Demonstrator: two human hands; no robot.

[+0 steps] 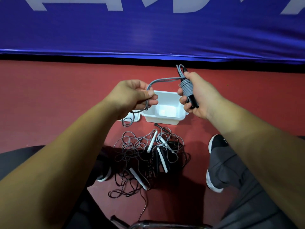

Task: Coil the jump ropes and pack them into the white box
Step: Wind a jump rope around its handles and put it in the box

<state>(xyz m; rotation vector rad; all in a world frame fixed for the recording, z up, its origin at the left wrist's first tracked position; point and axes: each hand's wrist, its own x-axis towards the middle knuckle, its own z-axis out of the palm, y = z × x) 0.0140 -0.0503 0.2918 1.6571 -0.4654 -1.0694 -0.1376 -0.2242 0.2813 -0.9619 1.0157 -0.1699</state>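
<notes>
Right grip [198,95] holds near-upright handles [192,101], grey cord [165,79] runs sideways to left grip [132,95]

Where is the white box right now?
Head view, centre: the white box sits on the red floor between the left hand and right hand, beyond the tangled rope pile.

Right hand [196,95] grips grey rope [186,88] wound round black handles [192,102]; left hand [132,95] pinches loose end above white box [165,119].

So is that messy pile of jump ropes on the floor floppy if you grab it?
Probably floppy: the tangled pile of thin grey jump ropes lies in loose loops. It would likely snag and drag, since cords cross over the white handles.
</notes>
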